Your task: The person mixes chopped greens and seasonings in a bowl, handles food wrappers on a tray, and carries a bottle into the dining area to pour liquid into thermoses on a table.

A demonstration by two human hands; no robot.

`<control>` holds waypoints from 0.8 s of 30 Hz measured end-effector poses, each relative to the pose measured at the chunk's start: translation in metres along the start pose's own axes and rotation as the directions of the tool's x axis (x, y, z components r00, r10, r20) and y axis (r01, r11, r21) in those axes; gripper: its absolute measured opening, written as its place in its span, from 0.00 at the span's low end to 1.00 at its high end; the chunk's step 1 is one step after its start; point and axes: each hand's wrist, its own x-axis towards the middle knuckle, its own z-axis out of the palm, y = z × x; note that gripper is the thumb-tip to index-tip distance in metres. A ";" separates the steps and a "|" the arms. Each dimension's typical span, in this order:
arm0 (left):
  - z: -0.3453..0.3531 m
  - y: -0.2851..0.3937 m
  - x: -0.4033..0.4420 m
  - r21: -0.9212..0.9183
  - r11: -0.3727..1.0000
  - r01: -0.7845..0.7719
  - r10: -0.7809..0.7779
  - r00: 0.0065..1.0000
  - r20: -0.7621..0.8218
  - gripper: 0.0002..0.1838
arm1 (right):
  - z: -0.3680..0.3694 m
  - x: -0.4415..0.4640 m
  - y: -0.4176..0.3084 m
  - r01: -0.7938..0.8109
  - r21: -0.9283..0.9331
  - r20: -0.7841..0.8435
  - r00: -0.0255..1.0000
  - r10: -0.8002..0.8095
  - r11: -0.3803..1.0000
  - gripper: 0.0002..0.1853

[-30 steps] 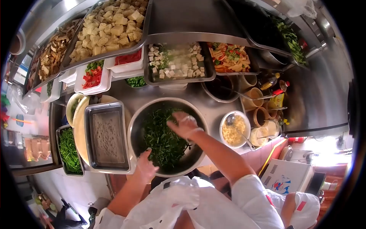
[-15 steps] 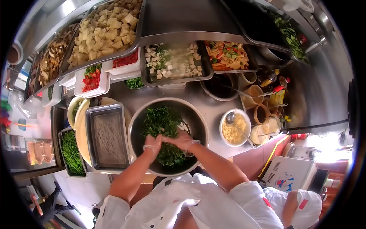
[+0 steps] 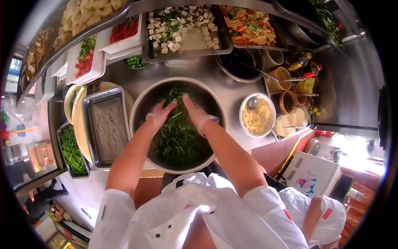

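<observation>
A large round steel bowl (image 3: 139, 99) stands on the steel counter with chopped dark green leaves (image 3: 178, 145) inside. Over the bowl's upper left part is my left hand (image 3: 159, 115), gloved in clear plastic, fingers apart at the edge of the greens. My right hand (image 3: 197, 113), gloved too, is opposite it with fingers stretched toward the far rim. Some greens lie between the two hands, touching or very near the fingers. Neither hand is closed round anything that I can see.
An oblong metal tray (image 3: 105, 128) and a tray of green beans (image 3: 74, 149) are on the left. Right of the bowl stand a white bowl of minced garlic (image 3: 255, 120) and several sauce jars. Food trays (image 3: 186, 31) line the back. A co-worker's sleeve (image 3: 331, 220) shows lower right.
My hands came together low in the bowl, then moved apart and toward its far side. The camera view has shifted, so the back trays sit higher in the frame.
</observation>
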 end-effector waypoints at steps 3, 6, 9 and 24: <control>-0.009 -0.041 -0.032 -0.242 0.969 -0.044 0.028 0.997 -0.071 0.59 | -0.021 -0.034 0.037 0.014 -0.031 -0.176 0.984 -0.019 0.999 0.58; 0.012 -0.077 -0.050 -0.352 0.900 0.257 -0.357 0.898 -0.256 0.59 | 0.006 -0.022 0.101 -0.147 0.332 -0.162 0.964 0.210 0.932 0.59; 0.059 -0.071 -0.036 -0.035 0.978 0.207 -0.210 0.948 -0.240 0.57 | 0.067 0.009 0.141 -0.141 0.530 -0.051 0.979 0.198 0.836 0.56; 0.055 -0.120 -0.103 -0.957 0.099 0.273 -0.137 0.956 0.258 0.38 | 0.014 0.087 0.071 0.544 -0.154 -0.250 0.786 -0.565 0.825 0.22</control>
